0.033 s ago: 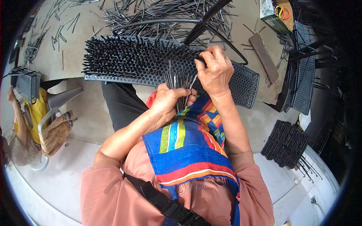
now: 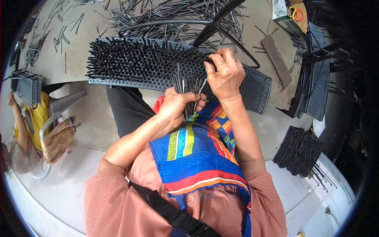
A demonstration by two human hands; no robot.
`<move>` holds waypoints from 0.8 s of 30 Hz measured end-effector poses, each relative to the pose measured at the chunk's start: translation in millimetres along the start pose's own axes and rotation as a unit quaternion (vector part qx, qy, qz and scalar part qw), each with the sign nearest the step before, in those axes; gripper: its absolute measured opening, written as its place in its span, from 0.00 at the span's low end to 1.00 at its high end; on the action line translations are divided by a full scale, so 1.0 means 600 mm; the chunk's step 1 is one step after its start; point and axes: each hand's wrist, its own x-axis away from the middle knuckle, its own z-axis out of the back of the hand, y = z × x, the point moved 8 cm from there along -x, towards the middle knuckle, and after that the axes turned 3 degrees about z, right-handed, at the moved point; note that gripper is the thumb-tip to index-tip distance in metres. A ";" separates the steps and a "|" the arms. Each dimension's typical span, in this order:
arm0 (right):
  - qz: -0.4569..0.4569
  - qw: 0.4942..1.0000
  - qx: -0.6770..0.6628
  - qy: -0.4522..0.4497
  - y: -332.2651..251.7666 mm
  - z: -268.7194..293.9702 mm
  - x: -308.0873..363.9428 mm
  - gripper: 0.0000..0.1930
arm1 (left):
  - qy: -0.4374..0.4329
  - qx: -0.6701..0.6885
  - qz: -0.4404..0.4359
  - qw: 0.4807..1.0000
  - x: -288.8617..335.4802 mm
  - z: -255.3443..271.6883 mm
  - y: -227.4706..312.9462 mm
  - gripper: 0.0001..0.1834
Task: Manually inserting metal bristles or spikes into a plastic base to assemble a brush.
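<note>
My left hand (image 2: 177, 103) is closed around a bundle of thin black rods (image 2: 184, 83), which fan out upward from the fist. Just right of it, my right hand (image 2: 227, 75) pinches with its fingertips at the face of a long dark perforated plate (image 2: 252, 89). What lies between those fingertips is too small and hidden to make out. Short black rods (image 2: 130, 59) stand densely in the holes over the plate's left and middle part. Bare holes show along its near edge and at its right end. The plate lies slanted at the table's near edge, over my lap.
Loose black rods (image 2: 173, 23) are heaped behind the plate, under a black curved bar (image 2: 166, 21). A flat brown strip (image 2: 275, 59) and a box with scissors (image 2: 294, 15) are at the right. A stack of dark racks (image 2: 299, 151) stands lower right. Another person (image 2: 25, 146) sits far left.
</note>
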 end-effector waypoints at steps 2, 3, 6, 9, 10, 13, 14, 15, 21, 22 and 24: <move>0.000 1.000 0.013 0.002 0.000 -0.003 -0.002 0.09 | -0.003 -0.015 0.004 1.000 0.000 -0.001 0.001 0.09; -0.002 1.000 0.002 0.011 0.002 -0.003 -0.003 0.08 | -0.002 -0.013 0.003 1.000 0.000 -0.001 0.001 0.09; -0.019 0.999 -0.044 0.025 0.012 -0.001 -0.001 0.06 | -0.002 -0.011 0.007 1.000 0.000 -0.002 0.002 0.10; -0.030 0.990 -0.123 0.068 0.027 -0.001 0.007 0.06 | 0.004 -0.015 0.011 1.000 0.002 -0.001 0.002 0.10; -0.026 0.981 -0.163 0.105 0.028 0.007 0.007 0.06 | 0.000 -0.013 0.009 1.000 0.001 0.000 0.001 0.10; -0.059 0.970 -0.204 0.121 0.029 0.023 0.004 0.06 | 0.001 -0.012 0.009 1.000 0.001 0.000 0.000 0.09; -0.059 0.970 -0.204 0.122 0.029 0.025 0.006 0.06 | 0.005 -0.011 0.010 1.000 0.000 0.000 0.000 0.09; -0.063 0.966 -0.214 0.130 0.031 0.029 0.009 0.07 | 0.005 -0.011 0.010 1.000 0.000 0.000 0.000 0.09; 0.001 0.981 -0.149 0.124 0.024 0.038 0.028 0.07 | 0.008 -0.014 0.013 1.000 0.000 -0.001 -0.002 0.07; 0.000 0.981 -0.149 0.125 0.022 0.040 0.026 0.07 | 0.008 -0.005 0.008 1.000 -0.003 0.001 -0.001 0.06; -0.038 0.976 -0.195 0.092 0.027 0.032 0.027 0.07 | 0.009 0.003 0.003 1.000 -0.005 0.003 -0.003 0.06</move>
